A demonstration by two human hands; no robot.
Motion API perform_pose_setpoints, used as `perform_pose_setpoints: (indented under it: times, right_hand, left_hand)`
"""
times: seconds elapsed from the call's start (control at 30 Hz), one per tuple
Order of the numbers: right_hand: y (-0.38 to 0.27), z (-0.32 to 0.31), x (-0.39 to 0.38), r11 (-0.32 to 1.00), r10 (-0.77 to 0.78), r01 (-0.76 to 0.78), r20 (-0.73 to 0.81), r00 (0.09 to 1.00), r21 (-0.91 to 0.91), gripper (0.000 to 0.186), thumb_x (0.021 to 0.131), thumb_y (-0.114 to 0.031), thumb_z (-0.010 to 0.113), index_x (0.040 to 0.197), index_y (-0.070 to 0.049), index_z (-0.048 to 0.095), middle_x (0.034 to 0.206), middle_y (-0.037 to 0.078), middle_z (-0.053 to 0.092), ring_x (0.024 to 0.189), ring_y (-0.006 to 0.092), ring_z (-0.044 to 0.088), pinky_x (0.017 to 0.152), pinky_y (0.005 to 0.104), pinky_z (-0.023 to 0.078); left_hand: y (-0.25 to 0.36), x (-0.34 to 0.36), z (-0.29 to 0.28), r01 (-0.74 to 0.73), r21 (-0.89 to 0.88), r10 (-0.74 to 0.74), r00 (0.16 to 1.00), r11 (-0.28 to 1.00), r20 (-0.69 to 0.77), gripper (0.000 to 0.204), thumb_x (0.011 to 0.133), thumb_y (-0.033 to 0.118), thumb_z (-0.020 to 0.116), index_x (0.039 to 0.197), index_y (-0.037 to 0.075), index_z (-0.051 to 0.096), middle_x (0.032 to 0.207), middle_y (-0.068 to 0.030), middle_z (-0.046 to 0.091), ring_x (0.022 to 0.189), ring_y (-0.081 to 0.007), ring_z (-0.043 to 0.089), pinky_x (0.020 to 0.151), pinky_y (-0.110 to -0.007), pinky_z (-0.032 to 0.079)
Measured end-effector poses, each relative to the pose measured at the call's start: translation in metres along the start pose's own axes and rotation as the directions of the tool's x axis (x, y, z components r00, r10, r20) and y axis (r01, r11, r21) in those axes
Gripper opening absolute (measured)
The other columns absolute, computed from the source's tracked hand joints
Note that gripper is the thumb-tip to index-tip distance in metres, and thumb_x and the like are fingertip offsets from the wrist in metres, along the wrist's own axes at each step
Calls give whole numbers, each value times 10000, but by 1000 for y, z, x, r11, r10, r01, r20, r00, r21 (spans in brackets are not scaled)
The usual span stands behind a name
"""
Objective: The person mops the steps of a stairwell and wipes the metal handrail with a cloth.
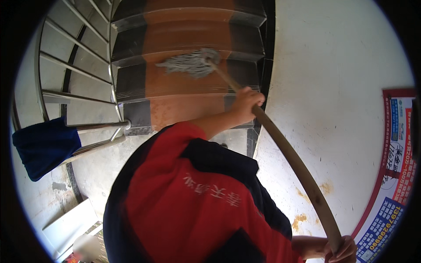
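Observation:
A string mop with a long wooden handle (294,163) runs slantwise across the view, from the lower right up to the stairs. Its grey strands (187,62) lie on a brown and black stair tread, swept out to the left of the handle's end. My left hand (248,104), reaching forward from a red sleeve, is wrapped round the handle partway up from the mop head. Down at the lower right, my right hand (342,250) grips the handle near its other end. The wrist below it is partly cut off by the picture's edge.
Several stair steps (188,30) with brown middles and black sides rise through the top. A metal railing (79,70) borders them at the left, with a dark blue cloth (46,147) hanging over its end. A white wall (333,65) bearing a red-edged poster (386,175) stands at the right.

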State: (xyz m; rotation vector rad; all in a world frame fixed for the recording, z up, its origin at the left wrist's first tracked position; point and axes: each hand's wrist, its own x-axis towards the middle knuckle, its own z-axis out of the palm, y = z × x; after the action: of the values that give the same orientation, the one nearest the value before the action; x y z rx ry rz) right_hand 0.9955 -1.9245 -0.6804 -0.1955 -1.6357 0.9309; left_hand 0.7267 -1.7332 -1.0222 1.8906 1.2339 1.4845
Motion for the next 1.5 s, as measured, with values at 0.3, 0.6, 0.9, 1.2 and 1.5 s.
perform_pose_setpoints:
  times: [0.3,0.6,0.9,1.2,1.5]
  right_hand:
    - [-41,-12,-38,959,-233,162,-322,918,-233,126,832,-158,579,737,-100,520,492,-75,450,436,68,459,546,233,464]
    - [-94,-34,-75,926,-356,250,-440,825,-283,170,853,-180,582,726,-129,482,491,-82,427,442,57,438,528,216,455]
    - [-122,-62,-117,906,-420,307,-545,725,-290,209,867,-198,583,710,-151,454,483,-84,404,441,49,420,506,203,436]
    - [-128,-53,-126,926,-326,168,-493,806,-338,237,862,-226,596,692,-136,459,488,-74,415,424,57,415,513,210,419]
    - [-54,-56,-115,982,-92,10,-431,898,-189,148,784,-130,613,720,-96,484,429,-82,457,425,31,468,589,185,392]
  left_hand:
    - [60,7,172,-80,-182,180,748,980,639,218,607,-32,613,743,114,527,709,-74,570,739,-311,533,661,-433,388]
    - [98,39,139,-152,-222,235,875,963,423,235,598,-17,619,739,123,493,671,-37,559,735,-283,543,687,-406,375]
    - [148,-1,215,-235,-134,264,709,963,654,295,606,-2,626,869,122,581,771,-48,595,859,-281,537,765,-426,372]
    - [108,-114,269,-1,-182,163,451,983,877,80,715,67,589,722,140,555,735,-60,596,858,-302,516,726,-440,407]
    - [45,-153,132,204,9,-164,760,979,629,70,681,56,593,720,90,547,722,-123,580,768,-357,563,667,-460,414]
